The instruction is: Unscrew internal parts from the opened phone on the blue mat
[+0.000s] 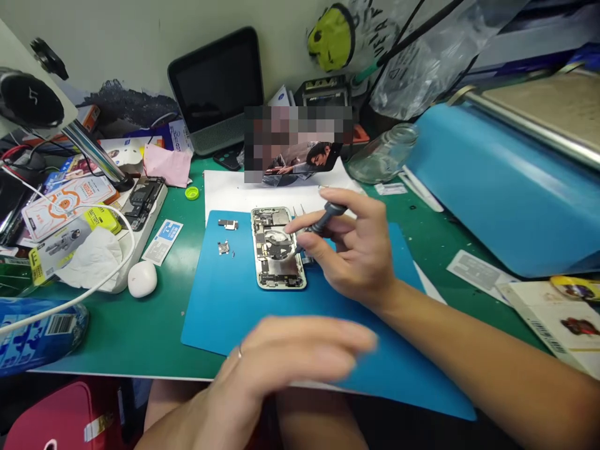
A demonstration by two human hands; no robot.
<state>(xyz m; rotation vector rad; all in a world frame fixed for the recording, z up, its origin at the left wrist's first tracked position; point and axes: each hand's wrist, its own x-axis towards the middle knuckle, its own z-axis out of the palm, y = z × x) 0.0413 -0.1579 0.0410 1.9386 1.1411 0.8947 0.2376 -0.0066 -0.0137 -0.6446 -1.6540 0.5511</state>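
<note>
An opened smartphone [281, 275] lies on a blue mat [225, 312], its inner boards and a pale ring-shaped part showing. Over the phone's right side, my right hand [359, 250] is closed on a small dark screwdriver [328, 217]; its tip is hard to make out. Two thin metal prongs show just behind the fingers. Small metal phone parts [224, 248] and another small plate [228, 224] rest left of the phone. My left hand [290, 356], blurred, hovers over the mat's near edge with fingers stretched out, holding nothing visible.
A white earbud case [142, 279] and cluttered boxes stand left, with a white cable [107, 278] crossing them. Behind are a dark-screened device [218, 81], a phone playing video [304, 159] and a glass jar [384, 153]. A blue sheet [497, 194] rises at right.
</note>
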